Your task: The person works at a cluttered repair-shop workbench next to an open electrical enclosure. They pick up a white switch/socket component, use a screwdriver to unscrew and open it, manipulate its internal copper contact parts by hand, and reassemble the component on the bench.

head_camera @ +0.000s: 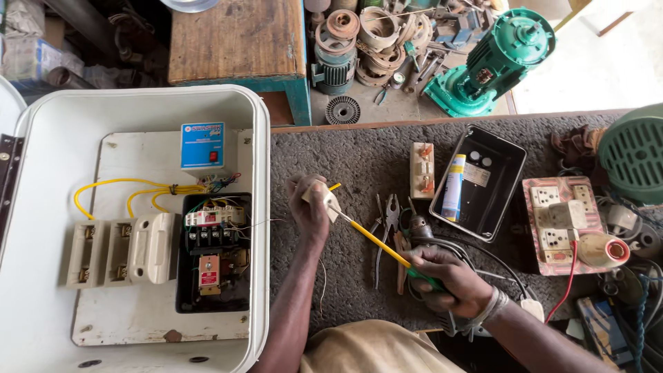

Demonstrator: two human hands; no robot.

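My left hand grips a small cream fuse carrier above the dark mat. My right hand holds a screwdriver with a yellow shaft and green handle, its tip set against the carrier. Left of both hands lies an open white metal panel box with yellow wires, several cream fuse holders, a black contactor block and a blue module.
Pliers lie on the mat between my hands. A black tray holds a tube; a fuse base lies beside it. A socket board and green fan guard sit right. A green motor and metal parts lie beyond the bench.
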